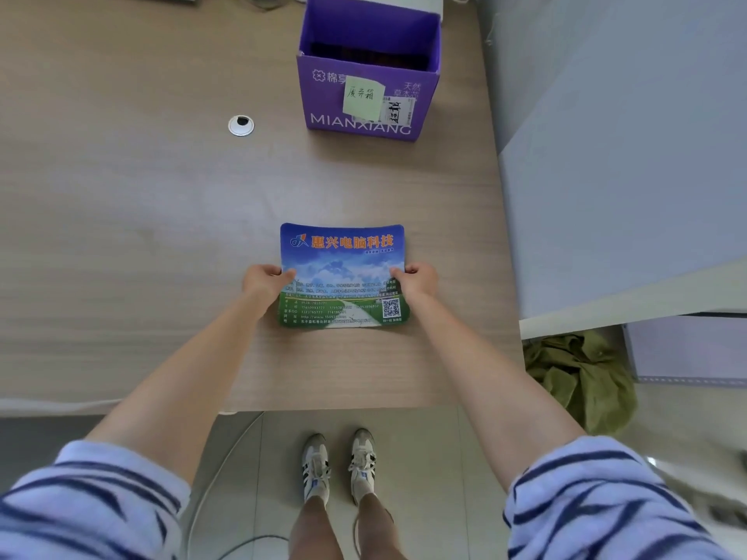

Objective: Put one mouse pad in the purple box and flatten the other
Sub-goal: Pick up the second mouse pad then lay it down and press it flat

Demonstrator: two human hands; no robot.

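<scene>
Near the front edge of the pale wood-grain desk (141, 236), the left hand (264, 281) and right hand (416, 280) pinch opposite side edges of a printed blue-and-green rectangular mouse pad (342, 272), well short of the open purple cardboard box (366, 99). To flatten it well, I judge, lay it down and press outward from the middle, since its far edge looks slightly curled.

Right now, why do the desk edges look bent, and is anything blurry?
Head view: the wide-angle lens bows the desk edges and stretches the striped sleeves at the corners; the mouse pad between the left hand and right hand is fairly sharp, though its small print smears; lighting is soft, shadows faint.
</scene>
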